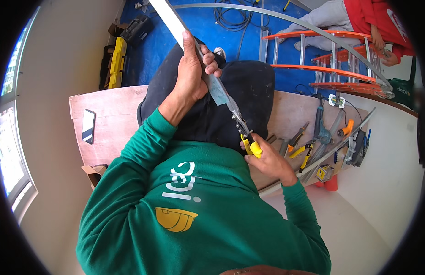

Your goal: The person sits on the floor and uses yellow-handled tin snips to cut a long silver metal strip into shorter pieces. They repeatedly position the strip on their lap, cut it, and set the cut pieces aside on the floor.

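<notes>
My left hand [189, 71] is closed around a long, light metal channel [168, 17], which slants across my lap from the upper edge. A bluish patch shows on the channel just below my fingers. My right hand [269, 159] grips tin snips [254, 148] by their yellow handles. The snips' jaws meet the channel's near end, above my right thigh; whether they bite into the metal is too small to tell.
I sit on a wooden board [112, 103], a phone [88, 126] at left. At right lie a blue-green power tool [321, 130], pliers, an orange-handled tool [345, 128] and a long metal strip. Beyond are an orange ladder [322, 68], a person in red [379, 18] and a yellow level-like case [117, 63].
</notes>
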`<action>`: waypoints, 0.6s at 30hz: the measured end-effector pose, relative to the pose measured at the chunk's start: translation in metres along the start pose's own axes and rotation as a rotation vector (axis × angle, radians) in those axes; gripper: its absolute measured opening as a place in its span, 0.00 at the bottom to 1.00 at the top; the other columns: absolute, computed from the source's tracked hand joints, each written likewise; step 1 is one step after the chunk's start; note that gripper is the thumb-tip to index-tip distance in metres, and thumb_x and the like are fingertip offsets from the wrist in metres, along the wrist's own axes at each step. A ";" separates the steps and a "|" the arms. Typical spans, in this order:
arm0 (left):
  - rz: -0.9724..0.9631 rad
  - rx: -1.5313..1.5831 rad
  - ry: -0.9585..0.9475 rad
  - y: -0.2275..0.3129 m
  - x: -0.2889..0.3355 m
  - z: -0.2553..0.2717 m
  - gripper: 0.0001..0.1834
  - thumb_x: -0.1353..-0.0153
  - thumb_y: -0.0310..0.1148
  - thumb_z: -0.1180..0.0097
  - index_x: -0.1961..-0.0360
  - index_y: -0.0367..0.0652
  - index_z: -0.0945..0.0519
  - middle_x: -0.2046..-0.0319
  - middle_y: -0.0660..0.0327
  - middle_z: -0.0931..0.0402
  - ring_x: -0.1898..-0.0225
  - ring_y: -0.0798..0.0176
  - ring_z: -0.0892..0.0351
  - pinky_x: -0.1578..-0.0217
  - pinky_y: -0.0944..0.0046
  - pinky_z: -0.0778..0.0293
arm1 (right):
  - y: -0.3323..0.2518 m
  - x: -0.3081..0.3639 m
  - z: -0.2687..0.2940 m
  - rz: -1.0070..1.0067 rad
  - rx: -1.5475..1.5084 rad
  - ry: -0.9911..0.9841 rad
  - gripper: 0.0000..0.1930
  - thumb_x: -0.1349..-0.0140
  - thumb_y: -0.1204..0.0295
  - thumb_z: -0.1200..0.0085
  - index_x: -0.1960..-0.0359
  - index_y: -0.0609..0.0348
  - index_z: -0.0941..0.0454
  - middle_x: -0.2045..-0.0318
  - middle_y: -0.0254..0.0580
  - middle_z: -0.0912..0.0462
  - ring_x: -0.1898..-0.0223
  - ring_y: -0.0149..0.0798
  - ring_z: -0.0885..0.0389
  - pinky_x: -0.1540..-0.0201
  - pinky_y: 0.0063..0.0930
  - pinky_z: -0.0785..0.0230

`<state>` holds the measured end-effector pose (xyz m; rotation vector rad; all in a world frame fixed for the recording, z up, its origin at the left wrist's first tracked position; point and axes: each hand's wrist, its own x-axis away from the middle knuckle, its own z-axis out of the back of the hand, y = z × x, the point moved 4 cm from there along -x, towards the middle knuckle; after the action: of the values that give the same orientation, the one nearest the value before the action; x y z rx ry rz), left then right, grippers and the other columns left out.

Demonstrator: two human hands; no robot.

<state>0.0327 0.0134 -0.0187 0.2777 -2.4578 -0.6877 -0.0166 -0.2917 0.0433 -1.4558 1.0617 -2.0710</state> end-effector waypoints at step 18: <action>0.016 0.005 0.024 0.005 0.006 -0.006 0.39 0.32 0.81 0.50 0.62 0.53 0.33 0.75 0.72 0.41 0.79 0.74 0.39 0.72 0.65 0.31 | 0.004 -0.006 -0.004 0.006 0.059 0.061 0.28 0.32 0.77 0.39 0.31 0.68 0.32 0.48 0.56 0.14 0.46 0.51 0.12 0.39 0.44 0.22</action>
<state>0.0309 0.0134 -0.0093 0.2660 -2.4370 -0.6672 -0.0185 -0.2888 0.0359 -1.3675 1.0180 -2.1365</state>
